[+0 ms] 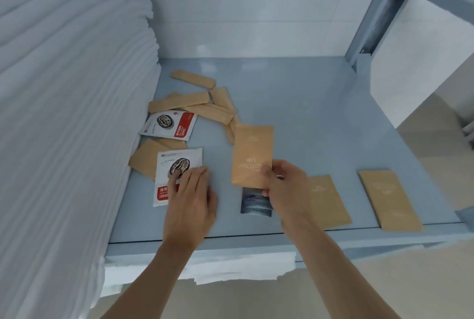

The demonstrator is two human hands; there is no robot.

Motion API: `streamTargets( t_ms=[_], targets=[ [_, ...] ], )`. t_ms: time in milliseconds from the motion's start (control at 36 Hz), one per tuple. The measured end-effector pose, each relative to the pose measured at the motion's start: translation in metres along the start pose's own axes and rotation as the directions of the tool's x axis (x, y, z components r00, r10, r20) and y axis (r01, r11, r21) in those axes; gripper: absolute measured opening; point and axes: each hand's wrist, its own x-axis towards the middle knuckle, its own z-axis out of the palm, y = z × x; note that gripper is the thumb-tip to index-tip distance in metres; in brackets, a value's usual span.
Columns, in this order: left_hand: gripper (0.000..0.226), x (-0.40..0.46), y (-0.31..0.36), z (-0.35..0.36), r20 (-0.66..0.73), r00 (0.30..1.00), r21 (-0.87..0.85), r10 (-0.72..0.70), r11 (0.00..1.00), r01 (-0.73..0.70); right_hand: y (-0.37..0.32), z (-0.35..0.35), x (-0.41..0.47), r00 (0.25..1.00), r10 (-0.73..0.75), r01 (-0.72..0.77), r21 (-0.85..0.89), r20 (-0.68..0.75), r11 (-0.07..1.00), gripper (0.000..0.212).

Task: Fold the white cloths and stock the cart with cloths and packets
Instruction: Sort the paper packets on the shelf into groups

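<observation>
A tall stack of folded white cloths (66, 113) fills the left side of the blue cart shelf (295, 113). My right hand (284, 188) holds a tan "Slow" packet (252, 154) upright above the shelf, and a dark blue packet (255, 203) sits under the same hand. My left hand (191, 198) rests with its fingers on a white coffee packet (177, 172) that lies flat. A second white coffee packet (170, 123) lies farther back beside the cloths. Several narrow tan stick packets (195, 103) are scattered behind it.
Two more tan packets (327, 200) (388, 199) lie flat near the shelf's front right edge. The cart's blue frame post (372, 16) rises at the back right. More white cloth (230, 264) shows on a lower level under the front edge. White tiled wall behind.
</observation>
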Motion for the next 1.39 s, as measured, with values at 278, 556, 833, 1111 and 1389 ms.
streamTargets(
  t_ms=[278,556,833,1111,1389],
  targets=[
    [0.039,0.002,0.001,0.003,-0.016,0.999,0.065,0.036,0.997,-0.035,0.028,-0.102,-0.015,0.989,-0.079,0.074,-0.046,-0.124,0.996,0.02],
    [0.042,0.001,0.01,0.001,-0.041,0.999,0.093,0.013,0.996,-0.009,0.056,-0.217,0.014,0.905,-0.029,-0.103,-0.285,-0.424,0.953,0.02],
    [0.042,-0.002,0.005,0.002,-0.03,1.0,0.111,0.006,0.994,-0.003,0.064,-0.21,0.012,0.878,-0.182,-0.138,-0.6,-0.442,0.788,0.031],
    [0.025,-0.002,0.005,-0.002,0.034,0.999,0.114,-0.04,0.993,0.036,0.019,-0.107,0.009,0.928,-0.33,0.206,-0.504,-0.17,0.839,0.027],
    [0.034,0.0,0.0,0.001,-0.053,0.988,-0.04,-0.147,0.989,0.145,-0.009,0.049,0.021,0.89,-0.383,0.456,-0.443,0.248,0.772,0.03]
  ],
)
